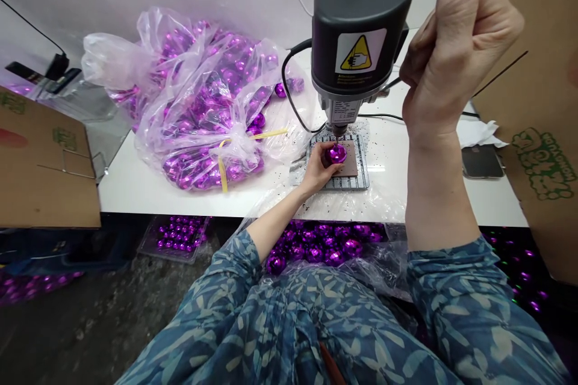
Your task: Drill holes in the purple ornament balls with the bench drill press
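Observation:
On the base of a bench drill press (pixel 361 18), my left hand (pixel 319 165) grips a shiny purple disco ball ornament (pixel 336 154). The ball rests on a small brown board (pixel 348 166) directly under the chuck (pixel 338 130), and the bit reaches its top or nearly so. My right hand (pixel 460 42) is raised beside the motor housing, its fingers wrapped round the feed lever (pixel 394 83), whose end is hidden in the fist. Dark shavings lie scattered around the slotted metal base (pixel 363 183).
A clear bag (pixel 203 96) full of purple balls lies to the left on the white table (pixel 130 183). More purple balls (pixel 316 246) sit in plastic at my lap. A phone (pixel 482 162) lies at the right. Cardboard boxes (pixel 45 162) flank both sides. A cable (pixel 289 84) loops beside the drill.

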### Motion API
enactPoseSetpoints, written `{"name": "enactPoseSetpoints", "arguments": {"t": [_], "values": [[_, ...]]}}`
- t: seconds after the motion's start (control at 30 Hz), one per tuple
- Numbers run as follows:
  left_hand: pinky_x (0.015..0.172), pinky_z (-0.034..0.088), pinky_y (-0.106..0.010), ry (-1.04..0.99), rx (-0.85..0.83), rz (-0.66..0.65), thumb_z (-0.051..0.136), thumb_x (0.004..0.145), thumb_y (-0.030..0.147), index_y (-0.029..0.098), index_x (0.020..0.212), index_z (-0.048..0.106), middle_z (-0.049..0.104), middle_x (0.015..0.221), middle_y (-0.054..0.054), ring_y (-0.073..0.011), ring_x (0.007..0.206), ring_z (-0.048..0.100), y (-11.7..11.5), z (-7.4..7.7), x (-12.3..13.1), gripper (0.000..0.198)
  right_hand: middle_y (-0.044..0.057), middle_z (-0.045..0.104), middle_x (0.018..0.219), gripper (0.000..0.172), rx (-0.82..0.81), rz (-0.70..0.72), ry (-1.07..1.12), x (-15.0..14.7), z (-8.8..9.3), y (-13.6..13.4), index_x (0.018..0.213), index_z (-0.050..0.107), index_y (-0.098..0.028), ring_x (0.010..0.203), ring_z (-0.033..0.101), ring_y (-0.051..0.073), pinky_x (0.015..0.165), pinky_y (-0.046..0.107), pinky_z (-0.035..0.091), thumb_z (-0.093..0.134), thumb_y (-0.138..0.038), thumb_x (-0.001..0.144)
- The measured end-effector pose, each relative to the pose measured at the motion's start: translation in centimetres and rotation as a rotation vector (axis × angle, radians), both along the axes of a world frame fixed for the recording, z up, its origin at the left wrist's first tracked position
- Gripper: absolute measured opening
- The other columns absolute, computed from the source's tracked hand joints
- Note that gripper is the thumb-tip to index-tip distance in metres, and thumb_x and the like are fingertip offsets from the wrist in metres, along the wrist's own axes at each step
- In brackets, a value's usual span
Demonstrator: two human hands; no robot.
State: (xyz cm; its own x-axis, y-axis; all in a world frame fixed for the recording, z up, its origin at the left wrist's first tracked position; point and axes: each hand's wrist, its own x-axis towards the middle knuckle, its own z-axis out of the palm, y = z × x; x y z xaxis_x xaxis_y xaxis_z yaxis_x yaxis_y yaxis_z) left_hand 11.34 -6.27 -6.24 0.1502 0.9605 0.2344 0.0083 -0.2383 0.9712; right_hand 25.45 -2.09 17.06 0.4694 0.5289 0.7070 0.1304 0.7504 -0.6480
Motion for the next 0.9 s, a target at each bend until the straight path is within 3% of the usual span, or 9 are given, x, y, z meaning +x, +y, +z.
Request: {"name": "enactPoseSetpoints", "arguments": {"t": [0.2,0.33,0.47,0.73,0.9], "values": [[0.119,0.053,-0.056,0.056,-0.026,-0.090,0.093,0.080,0.025,0.025,0.123,0.062,0.071,0.130,-0.011,-0.0308,0.127,0.069,0.5,1.1,-1.4,0.053,-0.004,0.022,0.044,0.081,0.073,-0.003,0.017,0.1,-0.2,0.2,0.060,0.018,-0.022,0.035,0.026,0.004,0.041,0.033,0.012,0.046,-0.098,0.066],[0.121,0.051,-0.057,0.035,-0.039,-0.075,0.094,0.077,0.020,0.024,0.122,0.063,0.071,0.128,-0.011,-0.0315,0.127,0.069,0.5,1.1,-1.3,0.054,-0.004,0.027,0.044,0.079,0.115,0.007,0.013,0.2,-0.8,-0.1,0.059,0.025,-0.023,0.037,0.026,0.004,0.045,0.033,0.016,0.052,-0.096,0.069],[0.121,0.050,-0.059,0.035,-0.024,-0.060,0.094,0.076,0.018,0.024,0.123,0.065,0.071,0.126,-0.011,-0.0324,0.127,0.068,0.6,0.6,-1.0,0.056,-0.005,0.024,0.045,0.073,0.161,0.009,0.028,0.1,-1.5,-1.1,0.058,0.025,-0.019,0.039,0.025,0.002,0.048,0.030,0.016,0.060,-0.079,0.081],[0.122,0.049,-0.059,-0.005,-0.059,-0.046,0.097,0.072,0.015,0.025,0.118,0.067,0.073,0.122,-0.009,-0.0324,0.123,0.070,0.6,0.9,-0.8,0.056,-0.005,0.029,0.046,0.070,0.143,0.025,0.052,-0.3,-1.6,-2.9,0.057,0.030,-0.014,0.042,0.029,0.000,0.055,0.025,0.020,0.065,-0.070,0.081],[0.122,0.051,-0.059,-0.017,-0.063,-0.049,0.098,0.070,0.017,0.026,0.118,0.067,0.074,0.123,-0.008,-0.0322,0.123,0.069,0.6,0.8,-0.8,0.057,-0.005,0.026,0.045,0.078,0.174,0.002,0.079,-0.7,-3.3,-4.1,0.057,0.016,-0.011,0.042,0.031,-0.005,0.054,0.020,0.018,0.066,-0.062,0.088]]}}
